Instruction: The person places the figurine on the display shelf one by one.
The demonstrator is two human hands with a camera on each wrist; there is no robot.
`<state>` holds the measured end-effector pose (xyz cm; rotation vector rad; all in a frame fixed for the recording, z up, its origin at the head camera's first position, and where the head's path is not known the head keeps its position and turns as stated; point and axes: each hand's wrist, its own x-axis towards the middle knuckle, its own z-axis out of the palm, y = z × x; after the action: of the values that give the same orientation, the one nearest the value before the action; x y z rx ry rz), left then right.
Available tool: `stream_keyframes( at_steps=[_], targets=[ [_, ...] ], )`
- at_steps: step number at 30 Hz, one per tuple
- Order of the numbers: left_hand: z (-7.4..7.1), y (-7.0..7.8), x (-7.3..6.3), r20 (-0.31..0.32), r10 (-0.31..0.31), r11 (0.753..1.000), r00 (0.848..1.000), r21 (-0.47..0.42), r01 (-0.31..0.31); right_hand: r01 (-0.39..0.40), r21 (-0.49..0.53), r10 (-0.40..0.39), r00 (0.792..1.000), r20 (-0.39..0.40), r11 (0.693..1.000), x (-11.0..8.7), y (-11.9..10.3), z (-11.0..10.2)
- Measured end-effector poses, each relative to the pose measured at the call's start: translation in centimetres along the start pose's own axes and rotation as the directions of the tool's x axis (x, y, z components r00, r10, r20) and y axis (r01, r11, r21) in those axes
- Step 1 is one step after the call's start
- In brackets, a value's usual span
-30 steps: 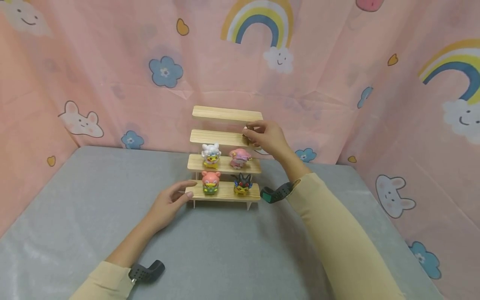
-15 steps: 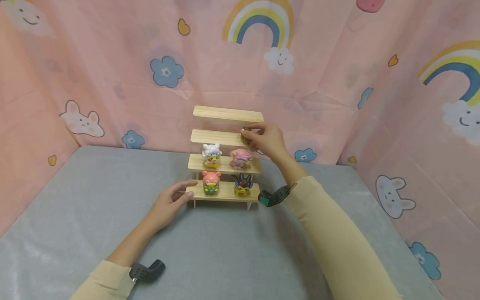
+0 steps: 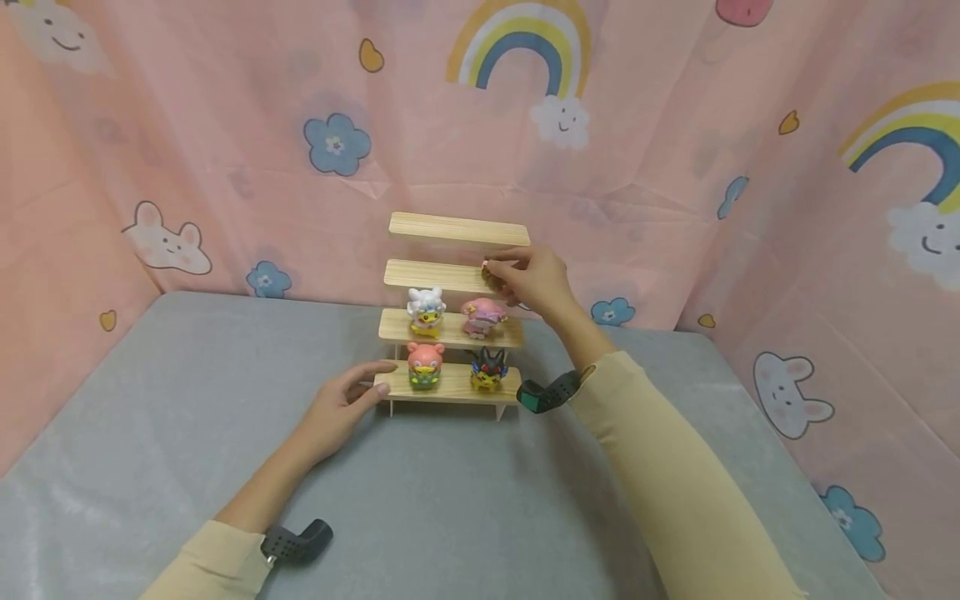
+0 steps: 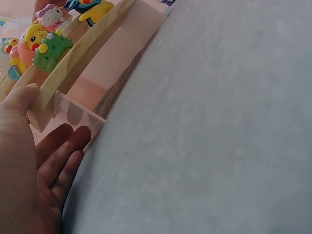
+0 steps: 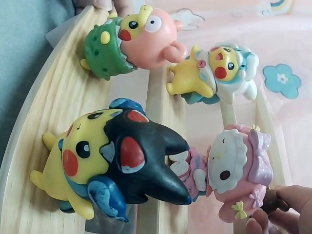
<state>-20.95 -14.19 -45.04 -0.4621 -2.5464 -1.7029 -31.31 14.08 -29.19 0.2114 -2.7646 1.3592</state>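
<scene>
A stepped wooden display shelf [image 3: 420,273] has four boards. My left hand [image 3: 333,412] holds the left end of its lowest board, thumb on the edge in the left wrist view. My right hand [image 3: 538,279] pinches a small brown figurine [image 5: 271,199] at the right end of the third board up; fingers hide most of it. On the lowest board stand a pink-capped, green-bodied figurine [image 3: 425,367] and a black-hooded yellow one [image 3: 488,371]. The board above bears a white-hooded yellow figurine [image 3: 426,312] and a pink one [image 3: 483,318] just below my right hand.
The shelf stands on a grey tabletop [image 3: 420,508], close to the back. A pink patterned curtain [image 3: 637,150] encloses the table behind and at both sides. The top board [image 3: 457,227] lies just above my right fingers.
My right hand has shifted slightly left and down with the brown figurine, then stays almost still. The left hand keeps its hold on the lowest board.
</scene>
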Motion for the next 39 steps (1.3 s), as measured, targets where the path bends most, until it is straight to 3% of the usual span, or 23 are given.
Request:
stream_keyframes(
  at_steps=[15, 25, 30, 35, 39],
  targets=[
    [0.0, -0.1, 0.1, 0.000, 0.003, 1.000, 1.000, 0.006, -0.003, 0.109, -0.133, -0.102, 0.993, 0.055, 0.985, -0.2, 0.2, -0.2],
    [0.1, 0.1, 0.2, -0.005, -0.002, 1.000, 1.000, 0.002, 0.002, 0.237, -0.240, -0.231, 0.972, 0.051, 0.942, -0.6, 0.7, -0.8],
    [0.1, 0.2, 0.2, -0.006, 0.007, 1.000, 1.000, -0.008, -0.007, 0.245, -0.222, -0.250, 0.968, 0.007, 0.944, -0.7, 0.7, -1.2],
    [0.1, 0.2, 0.2, -0.006, 0.011, 1.000, 1.000, -0.006, -0.011, 0.281, -0.186, -0.298, 0.952, -0.067, 0.941, -0.5, 0.8, -1.5],
    [0.1, 0.2, 0.1, -0.007, 0.019, 1.000, 1.000, -0.002, -0.019, 0.292, -0.221, -0.310, 0.949, -0.055, 0.931, -0.1, 0.5, -1.6]
  ],
)
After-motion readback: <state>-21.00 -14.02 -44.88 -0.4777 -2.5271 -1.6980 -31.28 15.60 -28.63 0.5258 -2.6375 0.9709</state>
